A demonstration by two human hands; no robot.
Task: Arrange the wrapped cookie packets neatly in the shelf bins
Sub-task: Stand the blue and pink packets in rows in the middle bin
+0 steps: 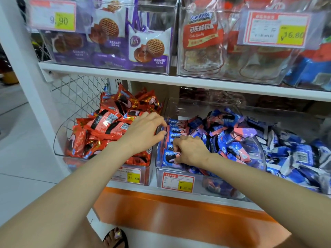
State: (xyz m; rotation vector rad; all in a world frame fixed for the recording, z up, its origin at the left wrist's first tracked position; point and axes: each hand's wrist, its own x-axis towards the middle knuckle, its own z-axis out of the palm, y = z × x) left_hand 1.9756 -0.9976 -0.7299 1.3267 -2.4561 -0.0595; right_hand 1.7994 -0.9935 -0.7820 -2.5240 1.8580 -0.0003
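Blue cookie packets [172, 130] are what I'm sorting, and they're in the middle clear bin [157, 173]. A short row of them stands on edge along that bin's left wall, one behind the other. The rest of the bin, right of the row, is just a loose heap [231, 138].

My right hand [189, 152] is at the near end of the row, fingers curled in and pinching the front packet [168, 158], the one with the cookie picture facing me. My left hand [145, 131] reaches in over the bin's left wall. Its fingers are mostly straight, tips resting on the tops of the packets at the far end of the row. It's gripping nothing, just steadying.

Where this could go sideways, I reckon: the wrappers look slick and puffy, so if I ease off with the left hand while tucking the front one in, the whole row could domino toward the heap. The heap looks piled about as high as the row, so a nudge from my right wrist might slide loose ones over it.

Also, the red packets [107, 122] in the bin just left of the middle bin are mounded up right under my left forearm. Dragging that arm across could tip a red one in with the blues. Right of the middle bin there's another messy pile of blue-and-white packets [295, 156].
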